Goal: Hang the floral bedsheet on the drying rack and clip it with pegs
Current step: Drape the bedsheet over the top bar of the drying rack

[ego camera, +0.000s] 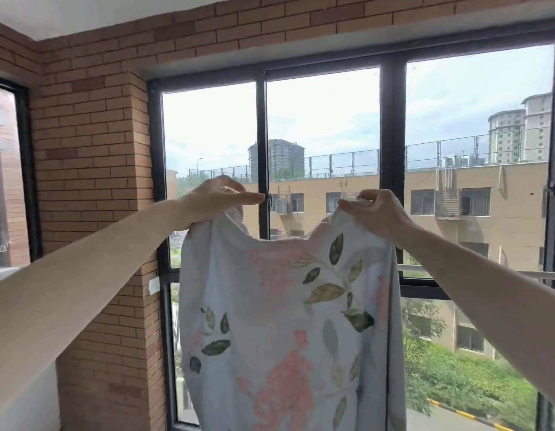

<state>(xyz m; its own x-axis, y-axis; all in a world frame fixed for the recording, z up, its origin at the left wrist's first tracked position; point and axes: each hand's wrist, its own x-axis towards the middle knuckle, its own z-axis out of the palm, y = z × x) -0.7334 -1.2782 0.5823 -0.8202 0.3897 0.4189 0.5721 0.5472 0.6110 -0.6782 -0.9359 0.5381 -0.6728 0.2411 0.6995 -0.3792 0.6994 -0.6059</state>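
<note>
Brick walls enclose a balcony-like corner, fronted by a large black-framed window divided into several panes. Through the glass: a tan low-rise building with a fenced roof, taller apartment towers behind it, green shrubs below and a cloudy sky. A smaller dark-framed window sits in the wall at far left.

Floral bedsheet: held up in front of the middle panes, hanging down out of the bottom of the view. Pale fabric printed with pink blossoms and green leaves. Its upper edge sags in a curve between the two hands.

Left hand: raised, arm extended, holding the sheet's upper left corner. Fingers extend sideways toward the right with cloth bunched beneath the palm; thumb position is hidden, so the exact grip cannot be confirmed beyond the fabric hanging from it.

Right hand: raised at about the same height, fingers curled and pinching the sheet's upper right corner, with a small fold of cloth showing at the fingertips.

The hands are apart, the sheet spanning the gap.

A pale horizontal bar runs behind the right forearm near the window; whether it belongs to a drying rack cannot be told. The sheet does not rest on it.
</note>
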